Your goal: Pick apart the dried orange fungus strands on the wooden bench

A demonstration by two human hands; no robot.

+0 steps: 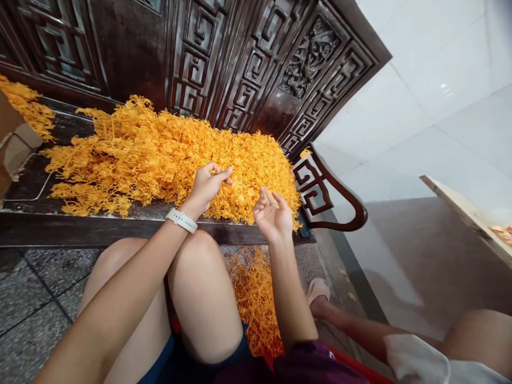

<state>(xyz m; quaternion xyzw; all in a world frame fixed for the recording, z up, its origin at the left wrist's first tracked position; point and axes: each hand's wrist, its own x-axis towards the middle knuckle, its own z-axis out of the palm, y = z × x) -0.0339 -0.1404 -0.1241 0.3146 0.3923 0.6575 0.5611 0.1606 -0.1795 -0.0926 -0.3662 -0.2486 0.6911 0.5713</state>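
orange flowers [180, 152] on bench [88, 230]: right hand [274, 216] by bench's front edge, loosely cupped, nothing seen held; left hand [212, 184] over bench, curled nearly together, cannot tell what's held. risk: careless sweep could spill orange flowers off bench.

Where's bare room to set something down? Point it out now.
Bare: the bench strip between the cardboard box and yellow pile, though a wire crosses it; the tiled floor left of the left knee. Crowded: the bench's middle and right, under the pile; the gap between right knee and right forearm, filled with orange strands.
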